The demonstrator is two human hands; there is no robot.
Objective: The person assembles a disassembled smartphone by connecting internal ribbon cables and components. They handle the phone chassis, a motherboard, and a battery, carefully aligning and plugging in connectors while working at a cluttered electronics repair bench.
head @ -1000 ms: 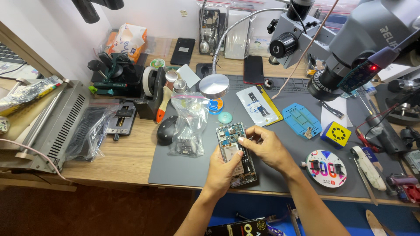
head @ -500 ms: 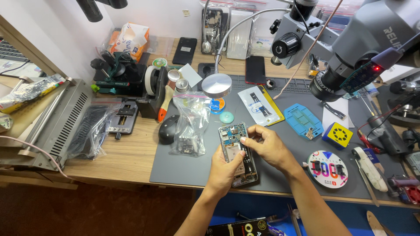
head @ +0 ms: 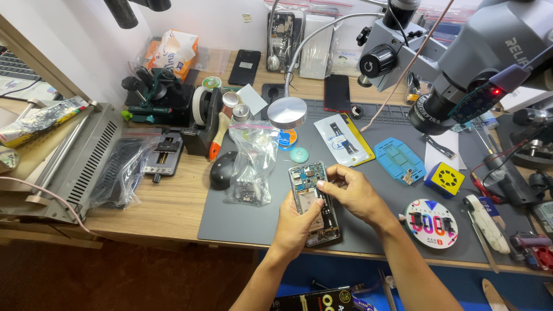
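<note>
Grey work mat [head: 368, 230] carries an opened phone [head: 314, 198], circuit boards exposed, lying near the front edge. Left hand [head: 296, 227] is clamped on the phone's lower half, thumb across its face. Right hand [head: 351, 193] has fingertips pinched together at the phone's upper right edge. Compared with half a second ago, both hands and phone sit unchanged. Clear plastic bag [head: 252, 164] lies just left.

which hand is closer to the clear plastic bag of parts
Left. The left hand grips the opened smartphone just right of the clear plastic bag, near its lower edge. The right hand is on the phone's far side, farther from it.
</note>
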